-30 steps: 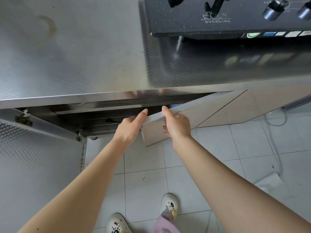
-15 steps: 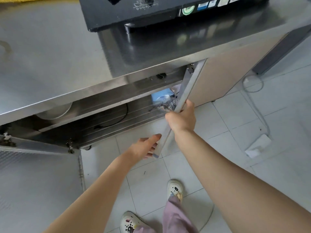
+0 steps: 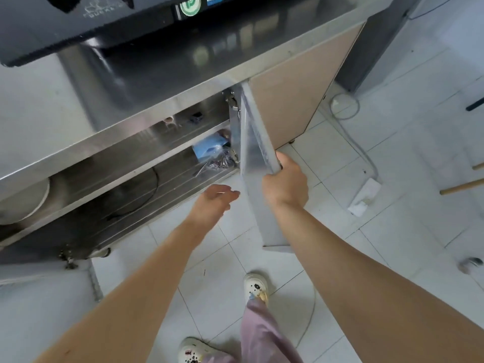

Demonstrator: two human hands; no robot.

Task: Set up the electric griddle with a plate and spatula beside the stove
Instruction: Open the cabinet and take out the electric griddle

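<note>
While both bare arms stretch forward over the tiled floor [image 3: 392, 142], the right hand [image 3: 285, 187] is clenched around the edge of the open cabinet door [image 3: 258, 142], and the left hand [image 3: 216, 201] hangs beside it, fingers loosely spread, holding nothing. Inside the cabinet, a black cord [image 3: 146, 195] lies on the lower shelf [image 3: 104, 218]. Above, on the steel table [image 3: 65, 106], the black stove [image 3: 86, 24] bears blurred lettering I cannot read and a green round sticker [image 3: 190, 7].

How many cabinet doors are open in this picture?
2. The right door stands swung out, its top edge held in the right hand. The left door hangs open at the lower left, mostly cut off. Other doors may be out of view.
</note>
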